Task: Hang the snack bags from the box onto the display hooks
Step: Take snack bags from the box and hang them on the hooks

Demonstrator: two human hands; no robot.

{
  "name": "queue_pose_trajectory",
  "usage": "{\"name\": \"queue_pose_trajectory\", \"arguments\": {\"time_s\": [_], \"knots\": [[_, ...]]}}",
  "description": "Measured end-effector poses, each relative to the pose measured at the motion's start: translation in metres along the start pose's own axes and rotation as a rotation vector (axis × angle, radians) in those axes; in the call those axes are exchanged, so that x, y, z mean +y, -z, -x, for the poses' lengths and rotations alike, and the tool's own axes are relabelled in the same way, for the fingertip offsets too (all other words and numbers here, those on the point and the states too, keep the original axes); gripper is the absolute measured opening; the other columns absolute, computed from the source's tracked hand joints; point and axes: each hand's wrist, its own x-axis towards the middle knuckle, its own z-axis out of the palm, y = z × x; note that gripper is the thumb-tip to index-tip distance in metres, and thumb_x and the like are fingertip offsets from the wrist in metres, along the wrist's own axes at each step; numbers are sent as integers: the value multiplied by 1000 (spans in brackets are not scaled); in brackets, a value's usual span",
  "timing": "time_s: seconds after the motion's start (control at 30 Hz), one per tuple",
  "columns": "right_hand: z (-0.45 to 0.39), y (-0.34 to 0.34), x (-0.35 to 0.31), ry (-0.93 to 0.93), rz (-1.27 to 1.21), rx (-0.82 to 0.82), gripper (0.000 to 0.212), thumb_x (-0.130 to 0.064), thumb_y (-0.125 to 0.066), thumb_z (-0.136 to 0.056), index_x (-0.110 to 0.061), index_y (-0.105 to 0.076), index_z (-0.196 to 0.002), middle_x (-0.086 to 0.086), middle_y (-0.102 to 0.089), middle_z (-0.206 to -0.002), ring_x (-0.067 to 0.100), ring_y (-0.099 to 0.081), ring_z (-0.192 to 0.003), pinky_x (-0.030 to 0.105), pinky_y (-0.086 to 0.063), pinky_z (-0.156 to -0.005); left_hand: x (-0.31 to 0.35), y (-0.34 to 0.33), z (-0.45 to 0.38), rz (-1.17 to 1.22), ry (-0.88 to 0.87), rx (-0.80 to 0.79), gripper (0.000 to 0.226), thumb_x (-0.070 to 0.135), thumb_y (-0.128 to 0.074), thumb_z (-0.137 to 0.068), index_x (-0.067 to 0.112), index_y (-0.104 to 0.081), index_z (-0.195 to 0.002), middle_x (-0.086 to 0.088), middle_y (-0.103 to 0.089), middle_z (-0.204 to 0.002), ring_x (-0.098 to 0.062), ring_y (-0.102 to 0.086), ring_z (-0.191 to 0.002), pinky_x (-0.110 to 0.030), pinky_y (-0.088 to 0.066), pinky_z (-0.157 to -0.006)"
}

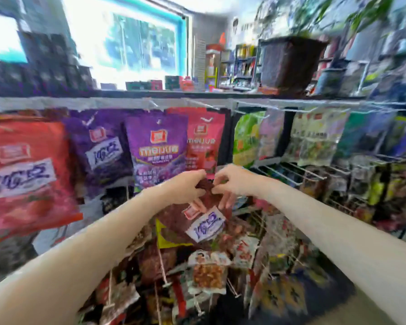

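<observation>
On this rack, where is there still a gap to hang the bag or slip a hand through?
Free: the dark gap between the pink bag and green bag. Both hands, left and right, hold the brown bag just below it. Left of the pink bag, bags overlap; the lower hooks are packed.
</observation>
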Motion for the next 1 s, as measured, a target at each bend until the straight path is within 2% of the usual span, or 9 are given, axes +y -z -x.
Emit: {"name": "queue_pose_trajectory", "arguments": {"time_s": [0.13, 0.23, 0.3, 0.37, 0.5, 0.6, 0.73, 0.87, 1.0], "knots": [[7, 43, -22, 56, 243, 92, 17, -17, -60, -90, -4, -63, -100, -1, -51, -80, 17, -49, -85, 24, -31, -68, 7, 28, 0, 375, 93, 93, 14, 6, -41, -97, 8, -46, -84, -10, -49, -77, -10, -68, -58, -39, -58, -60], [13, 73, -34, 74, 160, 161, 9, -11, -56, -92, -4, -58, -97, 6, -56, -89, 24, -61, -83, 31, -46, -75, 10, 42, 16, 598, 207, 47, 20, 17, -37, -100, 7, -46, -86, -14, -58, -79, -16, -69, -53, -25, -57, -53], [12, 91, -43, 84, -29, 166, 4, -6, -52, -93, -4, -54, -90, 11, -61, -85, 19, -70, -63, 27, -56, -63, 14, 57, 26, 612, 174, 111, 14, 14, -40, -99, 3, -45, -92, -19, -60, -83, -14, -69, -55, -21, -58, -57], [10, 102, -55, 118, -91, 148, 5, -4, -51, -94, -4, -52, -89, 16, -62, -89, 12, -67, -49, 20, -55, -49, 15, 74, 35, 597, 136, 224, 9, 10, -42, -98, 3, -46, -94, -20, -59, -84, -11, -69, -55, -19, -58, -57], [2, 108, -84, 223, -130, 41, 30, -11, -59, -91, -3, -48, -118, 8, -59, -104, 17, -69, -54, 25, -56, -51, 17, 92, 55, 467, 124, 374, 12, 11, -45, -97, 3, -53, -93, -11, -64, -79, -8, -66, -48, -19, -56, -53], [-5, 92, -112, 282, -87, -115, 7, -11, -60, -90, -8, -59, -97, 6, -63, -95, 20, -71, -63, 23, -56, -56, 11, 95, 73, 280, 154, 384, 17, 12, -46, -96, 9, -54, -81, -4, -64, -66, -9, -65, -48, -23, -56, -55], [-28, 62, -146, 371, 8, -172, 10, -7, -59, -90, -4, -62, -98, 4, -64, -84, 29, -71, -81, 27, -59, -72, -4, 113, 93, 77, 215, 369, 17, 15, -44, -96, 7, -55, -85, -1, -63, -55, -8, -64, -47, -15, -50, -53], [-50, 43, -181, 414, 56, -188, 4, -7, -58, -90, -6, -63, -91, 0, -65, -79, 31, -71, -87, 28, -57, -76, -28, 137, 114, 104, 266, 368, 21, 16, -46, -96, 14, -54, -77, 4, -62, -50, -9, -65, -47, -17, -52, -52], [-76, 27, -206, 410, -33, -173, 10, -6, -59, -89, -8, -63, -80, 4, -66, -80, 28, -71, -77, 25, -58, -71, -57, 162, 131, 172, 291, 323, 19, 14, -45, -97, 8, -53, -81, -3, -62, -59, -9, -66, -48, -19, -54, -51]]}}
